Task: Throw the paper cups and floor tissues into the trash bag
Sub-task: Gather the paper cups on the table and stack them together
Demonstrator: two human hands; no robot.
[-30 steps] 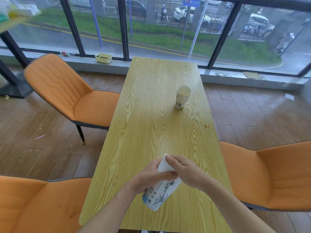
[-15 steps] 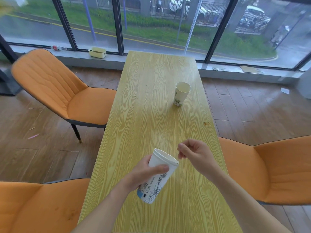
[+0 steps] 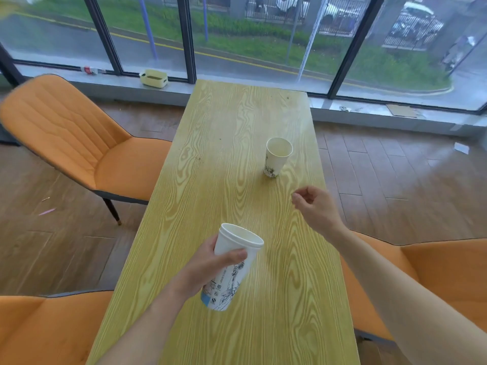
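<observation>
Ahead, the long wood-grain counter (image 3: 237, 133) runs away from me toward the windows, with orange chairs on both sides: one (image 3: 79, 143) at the far left, one (image 3: 47, 327) at the near left, one (image 3: 434, 275) at the near right. Beyond the far left chair, a pale yellow box (image 3: 153, 78) sits on the window sill. On the wooden floor at the far right lies a small white scrap (image 3: 461, 148); I cannot tell whether it is a tissue.

My left hand (image 3: 208, 267) is clenched in a firm grip around the paper cup stack (image 3: 232, 267), tilted with its open rim up and away from me, lifted above the near half of the counter. My right hand (image 3: 316, 206) is empty, its fingers loosely curled, hovering above the counter's right edge, near the lone paper cup (image 3: 276, 158) but apart from it. That cup stands upright on the counter's right side, just beyond my right hand
</observation>
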